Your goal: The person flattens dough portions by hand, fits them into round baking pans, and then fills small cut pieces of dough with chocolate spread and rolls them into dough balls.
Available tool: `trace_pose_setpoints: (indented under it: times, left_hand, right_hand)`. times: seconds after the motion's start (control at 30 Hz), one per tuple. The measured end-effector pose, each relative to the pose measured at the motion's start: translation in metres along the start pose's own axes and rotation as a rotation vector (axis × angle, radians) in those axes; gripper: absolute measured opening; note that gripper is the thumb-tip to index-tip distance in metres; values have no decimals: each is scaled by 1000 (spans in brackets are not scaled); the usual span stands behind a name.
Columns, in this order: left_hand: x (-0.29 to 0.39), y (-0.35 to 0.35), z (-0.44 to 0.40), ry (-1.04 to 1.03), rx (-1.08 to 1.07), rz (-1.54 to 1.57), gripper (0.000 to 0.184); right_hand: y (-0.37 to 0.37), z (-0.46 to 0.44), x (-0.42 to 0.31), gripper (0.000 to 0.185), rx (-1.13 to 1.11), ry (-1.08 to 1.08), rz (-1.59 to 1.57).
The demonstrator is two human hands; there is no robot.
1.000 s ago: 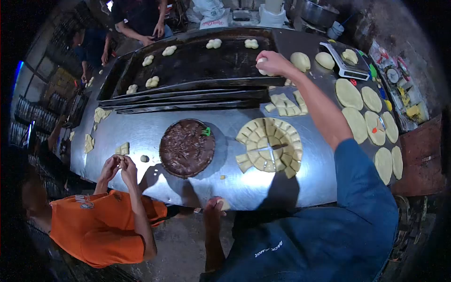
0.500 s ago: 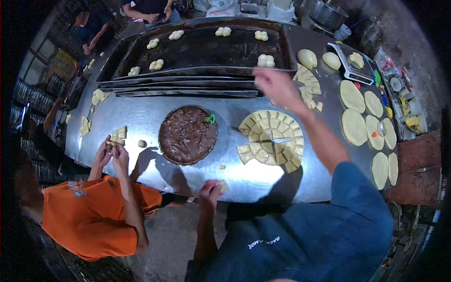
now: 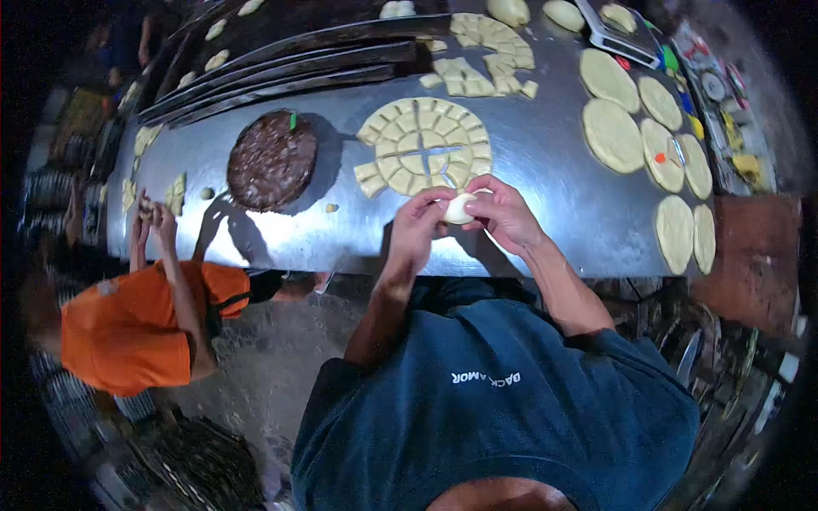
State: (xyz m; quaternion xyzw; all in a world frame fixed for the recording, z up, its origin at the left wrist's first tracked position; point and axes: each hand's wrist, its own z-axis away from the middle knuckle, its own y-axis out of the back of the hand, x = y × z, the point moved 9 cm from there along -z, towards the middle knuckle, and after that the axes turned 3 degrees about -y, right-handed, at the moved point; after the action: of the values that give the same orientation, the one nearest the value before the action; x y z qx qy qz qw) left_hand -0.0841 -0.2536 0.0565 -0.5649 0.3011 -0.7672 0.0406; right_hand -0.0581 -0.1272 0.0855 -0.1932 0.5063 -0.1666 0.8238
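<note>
Between my two hands, over the near side of the metal table, is a small pale piece of dough [image 3: 458, 209]. My left hand [image 3: 417, 223] pinches it from one side, and my right hand [image 3: 504, 215] grips it from the other with fingers curled. Just beyond them lies a round sheet of dough [image 3: 400, 128] cut into many small blocks, with gaps between some pieces. Left of it stands a round container of dark brown filling [image 3: 271, 162] with a green tool [image 3: 293, 121] stuck in it.
Stacked dark baking trays [image 3: 290, 68] stand at the back left. Flat dough rounds [image 3: 612, 136] lie on the right near a scale [image 3: 626, 38]. Cut dough strips [image 3: 494, 51] sit at the back. A co-worker in an orange shirt [image 3: 128, 328] handles something small on the left.
My right hand has come back from the tray to meet my left hand at the dough piece. The view has tilted down and turned right.
</note>
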Motion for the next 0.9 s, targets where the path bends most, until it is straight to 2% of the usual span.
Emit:
trace_pose_setpoints:
  times: [0.03,0.07,0.1,0.13,0.17,0.2,0.27,0.33,0.37,0.43,0.47,0.5,0.53,0.57,0.6,0.63,0.7,0.73,0.77,0.83,0.87,0.9]
  left_hand:
    - [-2,-4,6,-17,37,34,27]
    - [7,-9,14,-48,52,-38,36]
    - [-6,2,18,-74,138,-8,38]
    - [1,8,27,-158,247,-86,39]
    - [-6,22,31,-186,263,-319,40]
    - [-8,33,34,-191,300,-406,42]
    - [-3,60,47,-205,374,-488,45]
    - [28,75,67,-430,509,-947,52]
    - [41,85,76,-385,519,-934,53]
    - [67,107,98,-381,536,-916,51]
    - [69,127,106,-303,574,-918,46]
    - [70,147,116,-355,639,-830,38]
    - [74,162,124,-284,678,-770,36]
    - [77,177,134,-213,714,-707,34]
    - [75,195,143,-243,735,-713,32]
    - [72,211,152,-272,756,-718,31]
    - [78,234,168,-275,819,-826,28]
    - [69,250,177,-272,833,-812,28]
    - [70,260,182,-270,847,-799,28]
    - [66,274,186,-244,858,-734,28]
    - [67,278,185,-224,863,-685,28]
    - [70,278,181,-223,858,-681,28]
  right_hand:
    - [-6,-1,1,27,4,22,-185]
    - [-15,-4,6,37,-14,14,-206]
    - [-28,-12,15,37,-66,-7,-197]
    - [-30,-22,28,42,8,2,-245]
    - [-31,-34,43,47,81,11,-288]
    - [-31,-50,69,53,92,-57,-332]
    - [-72,-63,76,51,31,-97,-301]
    - [-108,-86,80,53,-34,-45,-154]
    - [-129,-101,76,53,-44,-55,-141]
    - [-187,-138,50,50,-155,128,819]
    - [-214,-159,39,50,-205,498,1018]
    - [-241,-168,36,50,-257,880,1198]
    - [-254,-186,35,50,-266,870,1210]
    - [-278,-194,44,50,-430,918,1419]
    - [-294,-198,59,50,-601,958,1626]
    - [-299,-204,61,50,-611,946,1639]
    - [-294,-226,96,49,-805,594,1979]
    - [-289,-233,95,47,-803,420,1926]
    - [-293,-235,89,47,-811,410,1937]
    - [-294,-247,74,47,-699,279,1760]
    - [-298,-245,76,47,-726,425,1821]
    - [-294,-246,80,47,-721,420,1825]
